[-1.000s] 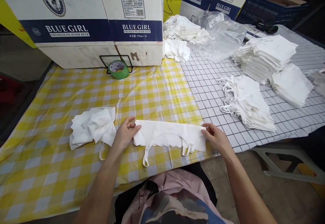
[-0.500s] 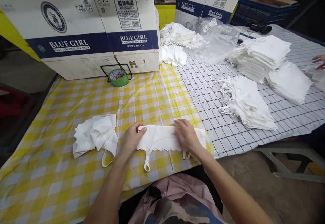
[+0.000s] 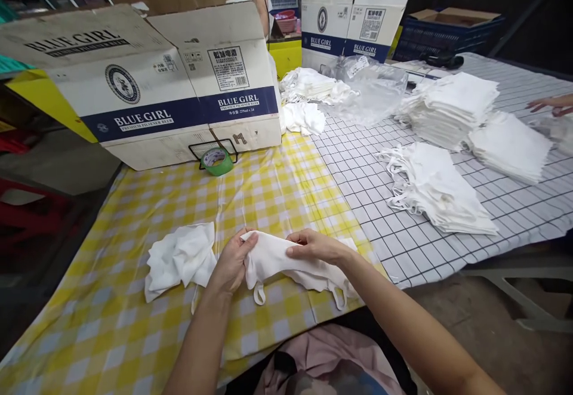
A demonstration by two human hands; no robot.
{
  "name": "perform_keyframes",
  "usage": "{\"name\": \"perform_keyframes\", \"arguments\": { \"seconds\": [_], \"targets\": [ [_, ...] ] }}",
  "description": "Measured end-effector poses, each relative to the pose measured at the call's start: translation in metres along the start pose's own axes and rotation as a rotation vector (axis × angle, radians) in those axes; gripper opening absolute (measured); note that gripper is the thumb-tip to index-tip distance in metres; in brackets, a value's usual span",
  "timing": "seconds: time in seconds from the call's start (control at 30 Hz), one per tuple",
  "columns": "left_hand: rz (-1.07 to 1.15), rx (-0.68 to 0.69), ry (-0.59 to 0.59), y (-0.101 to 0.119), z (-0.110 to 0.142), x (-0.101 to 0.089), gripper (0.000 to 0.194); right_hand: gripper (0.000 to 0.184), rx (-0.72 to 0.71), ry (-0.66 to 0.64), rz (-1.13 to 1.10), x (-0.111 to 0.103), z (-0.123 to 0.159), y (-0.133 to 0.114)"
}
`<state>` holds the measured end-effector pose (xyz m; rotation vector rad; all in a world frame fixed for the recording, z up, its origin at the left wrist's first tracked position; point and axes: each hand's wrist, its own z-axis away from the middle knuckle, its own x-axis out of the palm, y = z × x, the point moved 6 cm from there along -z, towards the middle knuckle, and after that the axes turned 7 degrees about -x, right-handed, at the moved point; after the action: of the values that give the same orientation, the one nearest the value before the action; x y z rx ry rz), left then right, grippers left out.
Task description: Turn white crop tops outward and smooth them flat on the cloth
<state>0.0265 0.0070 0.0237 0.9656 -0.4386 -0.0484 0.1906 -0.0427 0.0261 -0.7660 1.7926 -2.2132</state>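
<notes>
A folded white cloth piece with thin strap loops [image 3: 271, 256] is in both my hands over the yellow checked tablecloth. My left hand [image 3: 231, 262] pinches its left end between thumb and fingers. Further along the upper edge, my right hand [image 3: 319, 247] grips the fabric, thumb against fingertips. The left part is lifted and sags; two loops hang from the lower edge toward me. To the left lies a second, crumpled white cloth piece [image 3: 181, 259], its strap partly behind my left forearm.
Ahead stands a white-and-blue carton [image 3: 179, 96], with a green tape roll [image 3: 218, 161] in front. Stacks of white cloth pieces [image 3: 441, 189] lie on the grid-patterned cloth at right, near a clear plastic bag [image 3: 373, 93]. Another person's hand [image 3: 553, 105] shows at the right edge.
The cloth piece, flat on the table before, is now partly lifted and bent. My right hand has closed on its upper edge. The view has shifted, showing more of the carton and a person behind it.
</notes>
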Motion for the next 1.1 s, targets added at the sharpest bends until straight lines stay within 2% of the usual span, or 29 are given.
{"name": "perform_keyframes", "arguments": {
  "seconds": [0.13,0.3,0.53,0.6,0.67,0.73,0.77,0.8,0.87,0.93,1.1],
  "targets": [
    [0.023,0.015,0.026,0.005,0.001,0.004,0.032,0.033,0.012,0.058,-0.154,0.001,0.005,0.0],
    [0.023,0.028,0.045,0.011,0.004,0.013,0.032,0.035,0.004,0.111,-0.237,0.001,0.009,-0.004],
    [0.009,0.044,0.067,0.013,0.003,0.027,0.035,0.032,-0.098,0.157,-0.299,0.005,0.011,-0.026],
    [-0.076,0.119,0.15,0.019,0.002,0.023,0.041,0.03,-0.145,0.225,-0.336,0.003,0.012,-0.033],
    [-0.193,0.273,0.319,0.029,0.006,0.015,0.044,0.029,-0.199,0.296,-0.363,-0.001,0.013,-0.039],
    [-0.331,0.43,0.492,0.037,0.017,0.011,0.038,0.029,-0.247,0.357,-0.383,-0.006,0.014,-0.043],
    [-0.398,0.46,0.518,0.037,0.021,0.013,0.032,0.029,-0.263,0.386,-0.398,-0.007,0.015,-0.044],
    [-0.453,0.44,0.482,0.033,0.022,0.018,0.028,0.029,-0.274,0.413,-0.419,-0.008,0.016,-0.044],
    [-0.483,0.308,0.293,0.017,0.02,0.033,0.035,0.029,-0.302,0.46,-0.469,-0.008,0.016,-0.042],
    [-0.42,0.214,0.133,0.004,0.019,0.05,0.038,0.028,-0.337,0.484,-0.511,-0.004,0.016,-0.04],
    [-0.144,0.182,0.067,0.004,0.019,0.07,0.035,0.035,-0.405,0.539,-0.575,0.014,0.015,-0.036]
  ]
}}
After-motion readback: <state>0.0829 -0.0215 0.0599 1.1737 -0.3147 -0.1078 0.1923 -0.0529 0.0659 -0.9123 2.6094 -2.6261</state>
